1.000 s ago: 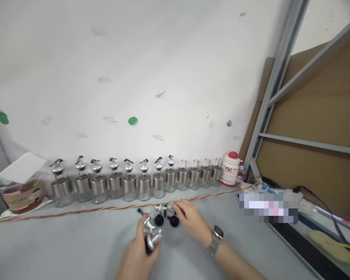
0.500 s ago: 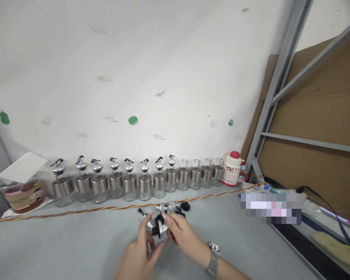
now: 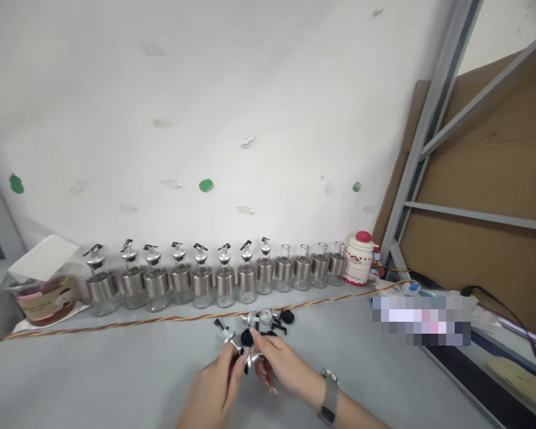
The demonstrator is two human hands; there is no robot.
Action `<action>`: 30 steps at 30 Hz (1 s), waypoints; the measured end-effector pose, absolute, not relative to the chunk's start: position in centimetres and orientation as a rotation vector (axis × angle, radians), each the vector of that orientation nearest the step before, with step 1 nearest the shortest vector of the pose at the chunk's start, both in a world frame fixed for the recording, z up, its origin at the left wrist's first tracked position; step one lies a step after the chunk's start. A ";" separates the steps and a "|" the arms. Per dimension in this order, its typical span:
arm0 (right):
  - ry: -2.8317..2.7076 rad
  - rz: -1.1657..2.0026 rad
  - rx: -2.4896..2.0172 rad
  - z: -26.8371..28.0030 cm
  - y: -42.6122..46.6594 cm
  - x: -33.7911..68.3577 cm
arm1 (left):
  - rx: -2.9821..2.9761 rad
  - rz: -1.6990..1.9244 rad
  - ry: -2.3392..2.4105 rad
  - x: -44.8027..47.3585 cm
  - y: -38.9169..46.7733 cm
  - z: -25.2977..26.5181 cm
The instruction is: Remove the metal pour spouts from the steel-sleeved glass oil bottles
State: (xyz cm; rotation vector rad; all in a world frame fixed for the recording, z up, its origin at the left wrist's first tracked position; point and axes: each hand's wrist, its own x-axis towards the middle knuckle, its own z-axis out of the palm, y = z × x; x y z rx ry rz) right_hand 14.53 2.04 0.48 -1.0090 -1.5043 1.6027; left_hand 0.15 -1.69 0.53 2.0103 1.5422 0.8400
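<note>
Above the grey table my left hand (image 3: pixel 212 381) is closed, its thumb and index finger pinching a silver-and-black pourer spout (image 3: pixel 253 358). My right hand (image 3: pixel 288 364), with a watch on the wrist, grips the same spout from the right; its fingers partly cover it. Just beyond the fingertips sits a round black piece (image 3: pixel 247 338). Loose spout parts lie behind the hands: a silver pourer with a black lever (image 3: pixel 218 323), a clear-and-silver piece (image 3: pixel 265 317), a black cap (image 3: pixel 287 316) and a small black lever (image 3: pixel 279 328).
Along the wall stands a row of glass bottles with steel sleeves (image 3: pixel 203 279), several with pourers and several with bare necks (image 3: pixel 304 250). A twisted red-yellow wire (image 3: pixel 161 320) runs before them. A tea tub (image 3: pixel 49 304) is left, a white jar (image 3: pixel 358 262) right.
My left fingers have closed from a spread position onto the spout, which has tilted between the hands. My right hand stays close to its former place, and the view has shifted slightly.
</note>
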 end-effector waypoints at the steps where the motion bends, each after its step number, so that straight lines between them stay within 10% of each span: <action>1: -1.498 1.636 -1.000 0.5 2.0 14.4 | 2.016 0.845 1.529 0.2 -1.7 0.5; 19: -1.616 1.735 -0.702 0.4 0.5 14.0 | 1.749 1.031 1.474 0.4 -1.9 0.5; 30: -1.884 0.979 -1.037 2.1 -1.1 14.1 | 1.642 1.117 1.424 1.6 -2.6 0.2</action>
